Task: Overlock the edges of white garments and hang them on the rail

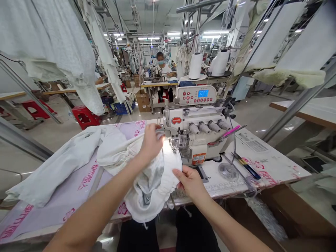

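At the far left, a long, sleeve-like part of the white garment [60, 168] lies loosely over the printed sheet [85, 183] on the worktable [210, 189]. Its weight could drag on the bunched folds nearer the machine and pull the fabric askew.

The left hand [151, 143] is over the garment with its fingers bent, close beside the lit presser-foot area [175, 143]; whether it pinches the cloth or only steadies it, I cannot tell. Fingers this near could get caught if they slid inward, and a hidden fold under them could be trapped in a seam.

The middle of the garment sits against the front of the overlock sewing machine [195, 141], its gathered, rounded edge hanging over the table's front. That overhang could tug the layers out of line.

The right hand [193, 182] grips the garment's edge between thumb and fingers, just below the presser foot. Too strong a pull there could stretch the band or bend a needle.

Further right, the clear coiled roll [228, 171] and slim hand tools [246, 167] rest well apart from the cloth, so snagging on them seems unlikely.
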`<state>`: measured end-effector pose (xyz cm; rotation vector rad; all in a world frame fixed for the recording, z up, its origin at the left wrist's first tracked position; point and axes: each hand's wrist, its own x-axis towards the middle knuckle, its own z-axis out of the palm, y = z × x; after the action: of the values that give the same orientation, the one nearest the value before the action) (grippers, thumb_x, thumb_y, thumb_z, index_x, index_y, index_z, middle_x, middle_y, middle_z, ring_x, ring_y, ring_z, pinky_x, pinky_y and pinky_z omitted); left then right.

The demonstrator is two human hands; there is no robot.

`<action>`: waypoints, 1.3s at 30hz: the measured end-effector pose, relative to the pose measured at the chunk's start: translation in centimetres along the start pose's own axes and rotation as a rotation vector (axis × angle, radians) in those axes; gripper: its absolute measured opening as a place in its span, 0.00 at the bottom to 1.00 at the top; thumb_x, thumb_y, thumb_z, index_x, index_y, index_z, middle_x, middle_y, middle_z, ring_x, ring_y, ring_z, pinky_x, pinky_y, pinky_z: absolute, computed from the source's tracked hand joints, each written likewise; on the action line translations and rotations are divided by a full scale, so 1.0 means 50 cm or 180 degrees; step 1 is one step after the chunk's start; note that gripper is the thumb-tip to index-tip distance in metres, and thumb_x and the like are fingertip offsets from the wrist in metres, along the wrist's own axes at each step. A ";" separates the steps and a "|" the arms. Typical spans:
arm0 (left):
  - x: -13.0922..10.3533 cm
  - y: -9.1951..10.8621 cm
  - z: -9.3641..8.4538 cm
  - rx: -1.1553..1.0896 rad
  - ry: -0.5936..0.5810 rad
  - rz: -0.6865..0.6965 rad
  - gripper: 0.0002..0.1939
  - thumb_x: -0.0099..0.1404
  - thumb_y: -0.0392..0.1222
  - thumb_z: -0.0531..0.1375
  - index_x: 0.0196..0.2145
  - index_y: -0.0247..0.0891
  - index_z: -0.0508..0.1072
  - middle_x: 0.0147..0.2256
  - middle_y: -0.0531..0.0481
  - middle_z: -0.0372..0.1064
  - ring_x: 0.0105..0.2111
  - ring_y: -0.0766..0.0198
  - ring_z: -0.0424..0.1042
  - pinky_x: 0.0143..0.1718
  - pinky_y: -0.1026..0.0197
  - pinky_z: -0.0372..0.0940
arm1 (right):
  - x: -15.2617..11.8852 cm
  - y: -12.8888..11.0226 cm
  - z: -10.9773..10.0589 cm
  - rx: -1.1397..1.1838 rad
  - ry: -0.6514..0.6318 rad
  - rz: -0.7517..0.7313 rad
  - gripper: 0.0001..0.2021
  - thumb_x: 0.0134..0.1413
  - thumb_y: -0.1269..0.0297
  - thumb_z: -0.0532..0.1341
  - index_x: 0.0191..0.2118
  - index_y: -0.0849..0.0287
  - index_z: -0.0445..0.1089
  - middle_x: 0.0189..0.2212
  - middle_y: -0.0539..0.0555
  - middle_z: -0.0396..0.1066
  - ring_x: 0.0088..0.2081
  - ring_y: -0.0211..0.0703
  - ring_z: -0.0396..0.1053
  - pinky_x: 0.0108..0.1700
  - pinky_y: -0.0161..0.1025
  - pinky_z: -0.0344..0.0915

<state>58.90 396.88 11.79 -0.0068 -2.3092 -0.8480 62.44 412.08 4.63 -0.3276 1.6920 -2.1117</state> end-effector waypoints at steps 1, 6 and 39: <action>-0.046 0.013 -0.021 0.0173 0.0069 0.0002 0.09 0.53 0.36 0.54 0.34 0.36 0.60 0.35 0.48 0.59 0.38 0.62 0.60 0.39 0.59 0.57 | -0.001 -0.001 -0.001 -0.0003 0.0012 -0.0014 0.18 0.39 0.50 0.61 0.24 0.63 0.63 0.13 0.45 0.58 0.13 0.30 0.54 0.13 0.28 0.46; -0.272 0.039 -0.092 0.0677 -0.1454 -0.0562 0.09 0.59 0.46 0.51 0.31 0.38 0.58 0.25 0.53 0.58 0.25 0.65 0.60 0.27 0.63 0.55 | -0.007 0.001 -0.008 -0.0019 -0.0010 -0.0060 0.17 0.40 0.52 0.61 0.26 0.64 0.65 0.15 0.46 0.60 0.14 0.30 0.54 0.15 0.29 0.49; -0.531 0.093 -0.168 -0.1743 -0.4308 -0.1239 0.15 0.60 0.48 0.50 0.37 0.36 0.67 0.35 0.51 0.64 0.36 0.63 0.62 0.41 0.65 0.58 | -0.290 0.108 0.012 -0.0329 -0.1435 0.0416 0.16 0.48 0.54 0.57 0.25 0.66 0.65 0.19 0.49 0.58 0.21 0.32 0.54 0.22 0.29 0.52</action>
<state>85.49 401.35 3.45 -0.5321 -3.1908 -2.1317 76.49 417.22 0.60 -0.6506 1.5078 -1.7000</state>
